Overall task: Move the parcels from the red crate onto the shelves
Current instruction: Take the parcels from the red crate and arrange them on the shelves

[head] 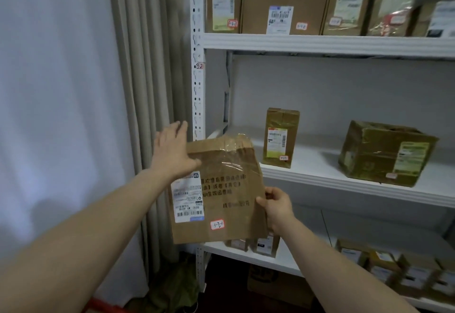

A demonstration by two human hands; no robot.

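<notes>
Pinching the parcel (221, 189) at its edge is the right hand (277, 208); left hand (171, 151), fingers straight, is pressing its corner

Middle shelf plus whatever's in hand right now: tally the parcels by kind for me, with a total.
Cardboard boxes on the middle shelf: 2 (small upright box, larger taped box)
In hand, flat cardboard mailer: 1 (right hand pinches its edge, left hand at its top corner)
Total: 3
</notes>
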